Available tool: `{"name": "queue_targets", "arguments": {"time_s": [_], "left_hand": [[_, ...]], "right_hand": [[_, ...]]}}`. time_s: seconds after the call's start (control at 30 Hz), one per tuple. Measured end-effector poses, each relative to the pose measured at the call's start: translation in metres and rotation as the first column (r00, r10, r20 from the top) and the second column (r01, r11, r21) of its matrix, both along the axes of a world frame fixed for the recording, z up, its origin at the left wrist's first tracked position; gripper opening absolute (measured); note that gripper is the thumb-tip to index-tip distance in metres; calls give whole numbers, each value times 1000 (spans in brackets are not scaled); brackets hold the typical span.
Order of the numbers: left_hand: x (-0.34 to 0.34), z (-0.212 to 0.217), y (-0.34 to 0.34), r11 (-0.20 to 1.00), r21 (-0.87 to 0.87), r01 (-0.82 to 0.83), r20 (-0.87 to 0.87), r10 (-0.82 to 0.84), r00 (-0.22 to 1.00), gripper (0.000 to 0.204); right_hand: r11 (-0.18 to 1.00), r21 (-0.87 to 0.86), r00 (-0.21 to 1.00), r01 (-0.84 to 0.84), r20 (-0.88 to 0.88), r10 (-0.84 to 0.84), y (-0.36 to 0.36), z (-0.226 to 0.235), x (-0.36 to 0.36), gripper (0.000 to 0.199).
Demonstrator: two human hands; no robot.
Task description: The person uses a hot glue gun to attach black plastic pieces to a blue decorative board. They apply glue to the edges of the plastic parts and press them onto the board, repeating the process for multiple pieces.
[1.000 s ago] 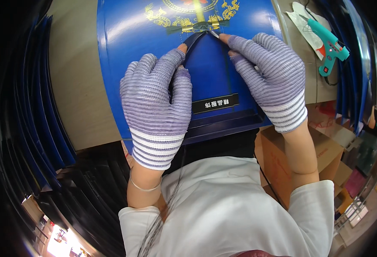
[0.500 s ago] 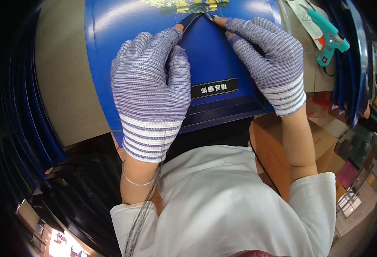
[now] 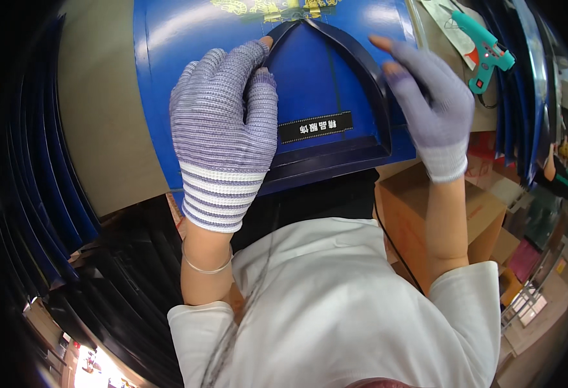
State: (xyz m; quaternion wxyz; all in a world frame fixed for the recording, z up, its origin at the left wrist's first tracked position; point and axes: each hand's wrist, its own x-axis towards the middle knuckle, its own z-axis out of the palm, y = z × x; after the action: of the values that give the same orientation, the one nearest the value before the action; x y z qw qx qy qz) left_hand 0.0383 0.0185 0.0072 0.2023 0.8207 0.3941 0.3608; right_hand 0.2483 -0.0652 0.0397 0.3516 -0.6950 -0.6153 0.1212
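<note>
Lengthwise, the dark peaked rim (image 3: 368, 70) curves, pointing away from the person (image 3: 342, 284).

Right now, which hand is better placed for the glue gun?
Right, probably: right hand looks free and nearer the glue gun; left hand is at the left side of the dark frame.

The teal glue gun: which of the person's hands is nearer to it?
Right. The right hand is left of and slightly below the glue gun; the left hand is much farther left, over the blue board.
</note>
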Motion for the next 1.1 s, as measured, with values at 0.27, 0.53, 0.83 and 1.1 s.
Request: {"name": "queue_targets", "arguments": {"time_s": [0.27, 0.53, 0.83, 1.1], "left_hand": [[1, 0, -2, 1000, 20, 19, -11, -19, 1000, 25], [-4, 34, -14, 987, -161, 7, -179, -36, 983, 27], [17, 16, -6, 990, -135, 40, -81, -52, 995, 36], [19, 15, -7, 986, -163, 20, -67, -31, 997, 35]], "right_hand": [[999, 9, 998, 43, -42, -42, -31, -15, -25, 31], [989, -13, 969, -146, 200, 146, 1, 11, -11, 30], [985, -49, 984, -164, 68, 167, 21, -5, -15, 25], [978, -125, 963, -167, 193, 190, 26, -3, -13, 33]]}}
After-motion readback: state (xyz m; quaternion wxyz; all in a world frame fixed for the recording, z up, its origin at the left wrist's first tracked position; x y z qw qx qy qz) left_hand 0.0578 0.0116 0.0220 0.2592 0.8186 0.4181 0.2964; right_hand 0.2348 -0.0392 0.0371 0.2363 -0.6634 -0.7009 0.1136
